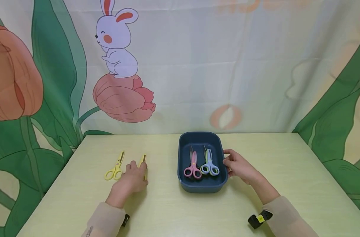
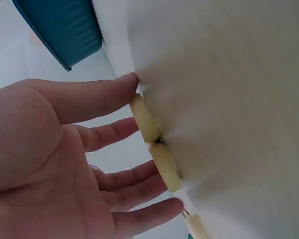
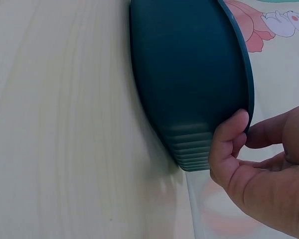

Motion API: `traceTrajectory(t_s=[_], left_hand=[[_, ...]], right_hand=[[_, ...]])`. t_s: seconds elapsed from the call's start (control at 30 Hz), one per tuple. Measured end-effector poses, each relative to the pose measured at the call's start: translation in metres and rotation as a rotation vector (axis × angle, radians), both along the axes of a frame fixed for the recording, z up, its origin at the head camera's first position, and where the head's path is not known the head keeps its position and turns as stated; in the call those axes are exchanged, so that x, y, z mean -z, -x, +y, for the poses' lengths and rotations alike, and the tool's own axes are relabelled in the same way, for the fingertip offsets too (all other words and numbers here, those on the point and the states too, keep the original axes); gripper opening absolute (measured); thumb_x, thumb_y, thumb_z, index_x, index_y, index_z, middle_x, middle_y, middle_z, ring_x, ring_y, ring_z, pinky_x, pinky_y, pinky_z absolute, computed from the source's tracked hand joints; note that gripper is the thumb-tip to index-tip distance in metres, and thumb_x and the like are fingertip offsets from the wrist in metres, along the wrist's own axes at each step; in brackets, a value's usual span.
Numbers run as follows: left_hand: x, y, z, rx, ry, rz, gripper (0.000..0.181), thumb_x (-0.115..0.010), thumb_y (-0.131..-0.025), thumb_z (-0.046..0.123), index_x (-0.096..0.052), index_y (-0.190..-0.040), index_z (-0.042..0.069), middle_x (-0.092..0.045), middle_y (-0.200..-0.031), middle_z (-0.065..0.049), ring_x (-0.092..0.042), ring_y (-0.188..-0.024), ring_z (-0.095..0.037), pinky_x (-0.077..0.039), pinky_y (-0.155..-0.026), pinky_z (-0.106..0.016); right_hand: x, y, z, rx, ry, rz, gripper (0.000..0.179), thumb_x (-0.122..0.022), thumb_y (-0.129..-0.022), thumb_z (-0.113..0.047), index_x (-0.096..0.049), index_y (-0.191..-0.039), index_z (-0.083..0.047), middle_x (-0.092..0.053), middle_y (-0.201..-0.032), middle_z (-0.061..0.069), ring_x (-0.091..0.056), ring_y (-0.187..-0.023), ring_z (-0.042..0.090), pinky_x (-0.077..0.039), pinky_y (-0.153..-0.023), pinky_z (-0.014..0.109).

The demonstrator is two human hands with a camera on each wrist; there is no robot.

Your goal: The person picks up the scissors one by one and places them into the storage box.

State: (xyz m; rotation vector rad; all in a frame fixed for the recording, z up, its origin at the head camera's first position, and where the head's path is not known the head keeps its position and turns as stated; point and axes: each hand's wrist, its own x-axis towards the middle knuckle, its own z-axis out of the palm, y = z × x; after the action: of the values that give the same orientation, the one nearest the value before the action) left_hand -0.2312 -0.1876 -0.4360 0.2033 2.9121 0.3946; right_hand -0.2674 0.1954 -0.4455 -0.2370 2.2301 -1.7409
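Observation:
My left hand [image 1: 132, 179] reaches down over yellow scissors [image 1: 143, 159] lying flat on the table, its fingers extended. In the left wrist view, the thumb tip is at one of the yellow handles [image 2: 145, 119] and the other fingers spread along the far side. Another pair of yellow scissors [image 1: 117, 168] lies just left of this hand. My right hand [image 1: 240, 168] holds the right wall of a dark blue box [image 1: 202, 189], thumb on the outside and fingers at the rim. Inside the box are pink scissors [image 1: 194, 162] and light blue scissors [image 1: 209, 160], partly covering others.
The pale wooden table [image 1: 165, 210] ends at a back edge behind the box. Beyond it hangs a printed cloth [image 1: 182, 65] with a rabbit and tulips. A black strap [image 1: 258, 220] hangs by the right sleeve.

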Motion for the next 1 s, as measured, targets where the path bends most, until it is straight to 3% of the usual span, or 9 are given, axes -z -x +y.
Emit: traceTrajectory(t_s=[0.23, 0.57, 0.8, 1.0], left_hand=[[-0.003, -0.0009, 0.0004, 0.007, 0.033, -0.015, 0.05, -0.07, -0.096, 0.009, -0.047, -0.136, -0.009, -0.042, -0.122, -0.036, -0.043, -0.116, -0.05, -0.045, -0.092, -0.059], [-0.0018, 0.0024, -0.0001, 0.028, 0.059, 0.015, 0.043, -0.072, -0.093, 0.01, -0.053, -0.127, -0.009, -0.048, -0.112, -0.03, -0.048, -0.106, -0.047, -0.047, -0.088, -0.056], [-0.0019, 0.0036, 0.0025, -0.001, 0.03, -0.004, 0.029, -0.07, -0.096, 0.013, -0.057, -0.117, -0.002, -0.049, -0.11, -0.026, -0.049, -0.104, -0.043, -0.048, -0.084, -0.054], [-0.0026, 0.0041, 0.005, -0.011, -0.002, 0.025, 0.023, -0.069, -0.096, 0.015, -0.059, -0.112, 0.002, -0.049, -0.104, -0.02, -0.048, -0.098, -0.039, -0.047, -0.079, -0.051]], right_hand=[[-0.0013, -0.0007, -0.0008, 0.004, -0.001, -0.006, 0.049, -0.042, -0.105, -0.004, -0.03, -0.15, 0.01, -0.05, -0.1, 0.017, -0.053, -0.075, 0.021, -0.051, -0.06, 0.031], [-0.0008, 0.0001, 0.0001, 0.005, -0.007, -0.005, 0.048, -0.042, -0.105, -0.003, -0.029, -0.15, 0.01, -0.05, -0.1, 0.017, -0.053, -0.075, 0.021, -0.052, -0.061, 0.032], [-0.0008, -0.0001, 0.0, 0.002, -0.012, -0.006, 0.048, -0.042, -0.105, -0.004, -0.03, -0.15, 0.011, -0.051, -0.101, 0.017, -0.053, -0.076, 0.021, -0.052, -0.061, 0.032], [-0.0006, -0.0002, -0.0003, 0.0, -0.011, -0.006, 0.049, -0.042, -0.106, -0.005, -0.029, -0.151, 0.01, -0.05, -0.102, 0.018, -0.052, -0.076, 0.022, -0.052, -0.061, 0.032]])
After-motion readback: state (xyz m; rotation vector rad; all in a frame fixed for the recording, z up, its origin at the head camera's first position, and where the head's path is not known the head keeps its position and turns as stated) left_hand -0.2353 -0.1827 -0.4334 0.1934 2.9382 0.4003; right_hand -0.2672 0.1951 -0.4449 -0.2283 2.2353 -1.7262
